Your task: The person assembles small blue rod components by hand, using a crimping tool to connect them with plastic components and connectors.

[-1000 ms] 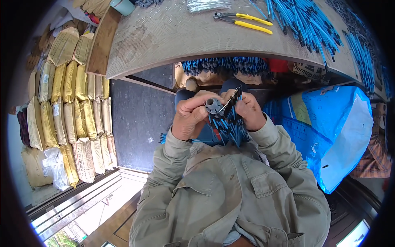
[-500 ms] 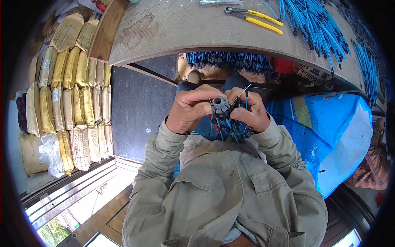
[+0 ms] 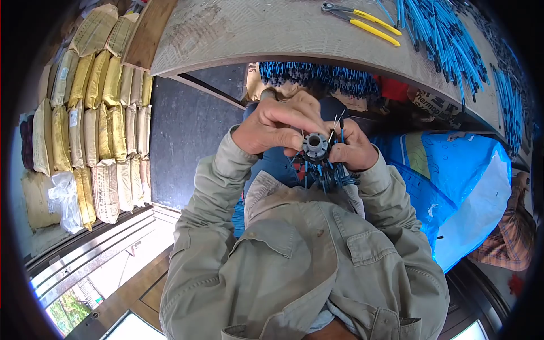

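In front of my lap is a grey slotted plastic hub (image 3: pixel 315 147) with a round hole in its top. Several short blue rods with black ends (image 3: pixel 323 177) hang in a cluster below it. My left hand (image 3: pixel 277 126) is closed at the hub's left side, its thumb against the rim and its index finger reaching across behind it. My right hand (image 3: pixel 355 148) grips the right side, thumb near the rim. Thin pale wires (image 3: pixel 334 129) and a dark rod stick up between the hands. The fingertips behind the hub are hidden.
On the bench (image 3: pixel 238 34) ahead lie yellow-handled pliers (image 3: pixel 371 25) and a heap of blue rods (image 3: pixel 439 48). More black-tipped rods (image 3: pixel 317 76) are packed under the bench edge. A blue plastic sheet (image 3: pixel 453 175) is at my right, stacked sacks (image 3: pixel 96 113) at left. Another person's plaid sleeve (image 3: pixel 504 232) shows far right.
Both hands and the hub have shifted slightly right. My left index finger now reaches further across behind the hub, toward the wires by my right hand.
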### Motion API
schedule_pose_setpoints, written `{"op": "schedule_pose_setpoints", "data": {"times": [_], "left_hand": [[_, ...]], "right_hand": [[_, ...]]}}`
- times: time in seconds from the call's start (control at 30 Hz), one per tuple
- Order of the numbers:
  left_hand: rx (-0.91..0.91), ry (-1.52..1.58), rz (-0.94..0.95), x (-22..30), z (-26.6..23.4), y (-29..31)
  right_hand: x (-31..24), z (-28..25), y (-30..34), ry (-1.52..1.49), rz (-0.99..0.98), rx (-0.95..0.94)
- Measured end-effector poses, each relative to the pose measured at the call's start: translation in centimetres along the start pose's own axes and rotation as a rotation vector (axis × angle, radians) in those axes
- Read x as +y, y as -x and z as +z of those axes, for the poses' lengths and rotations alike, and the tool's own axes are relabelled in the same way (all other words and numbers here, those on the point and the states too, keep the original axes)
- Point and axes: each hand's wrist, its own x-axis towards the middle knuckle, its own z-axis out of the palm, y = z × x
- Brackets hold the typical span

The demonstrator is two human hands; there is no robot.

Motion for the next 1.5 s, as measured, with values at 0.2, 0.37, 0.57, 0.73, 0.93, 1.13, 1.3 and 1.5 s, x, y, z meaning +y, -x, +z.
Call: {"op": "schedule_pose_setpoints", "data": {"times": [0.2,0.37,0.57,0.73,0.93,1.13,1.3,1.5], "left_hand": [[-0.181,-0.293,0.121,3.0,-0.4,-3.0],[0.158,-0.411,-0.06,5.2,3.5,-3.3],[0.542,-0.058,-0.085,1.2,6.6,-0.4],[0.693,-0.134,0.063,0.0,6.0,-0.5],[0.779,-0.261,0.102,-0.3,6.3,0.6],[0.72,-0.305,0.088,-0.3,5.7,0.7],[0.65,-0.227,0.073,-0.4,5.8,0.1],[0.766,-0.133,0.091,-1.0,6.2,0.0]], "right_hand": [[-2.4,0.8,1.0,0.026,-0.099,0.098],[-1.8,2.1,2.2,0.33,-0.546,0.517],[0.2,3.1,0.8,0.572,-0.647,0.708],[1.0,2.6,-0.6,0.581,-0.735,0.638],[1.6,2.8,-0.7,0.562,-0.618,0.609],[0.9,1.6,-0.9,0.554,-0.543,0.468],[0.9,0.4,-0.5,0.43,-0.354,0.372],[1.4,2.3,-0.5,0.316,-0.38,0.435]]}}
